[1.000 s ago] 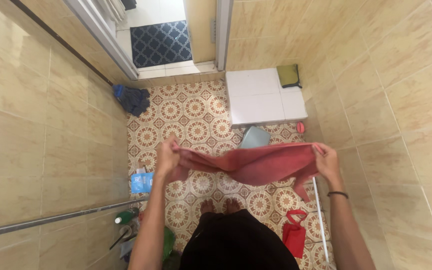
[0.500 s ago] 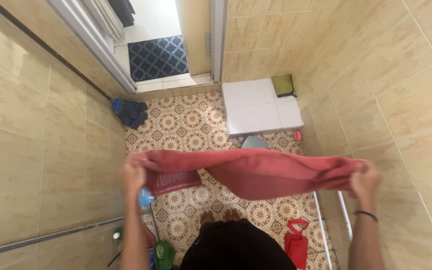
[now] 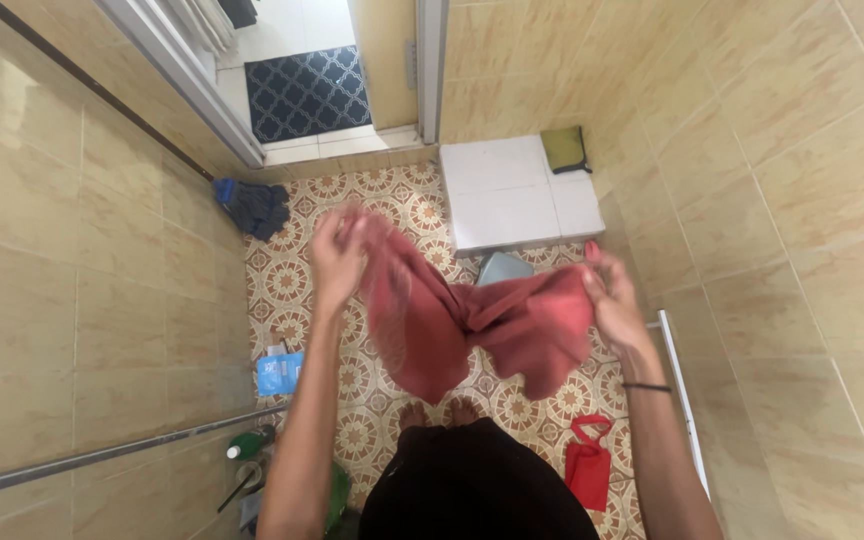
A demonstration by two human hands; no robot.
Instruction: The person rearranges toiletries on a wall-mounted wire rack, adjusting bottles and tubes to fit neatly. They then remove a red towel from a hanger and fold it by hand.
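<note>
Left hand [image 3: 337, 255] left of centre, fingers closed on one end of a red cloth [image 3: 472, 320], right hand [image 3: 612, 300] right of centre gripping the other end, cloth sagging mid-frame between them, above patterned floor tiles [image 3: 292, 280], white tiled block [image 3: 517, 190] at upper centre

Left hand [image 3: 337, 255] and right hand [image 3: 612, 300] gripping a red cloth [image 3: 472, 325], which is sagging between them above the patterned floor [image 3: 302, 290]. White tiled block [image 3: 517, 190] sitting by the wall, olive pad [image 3: 564, 148] on its corner. Red bag [image 3: 589, 465] lying near the feet; dark blue bundle [image 3: 252, 205], possibly clothing, lying by the doorway.
</note>
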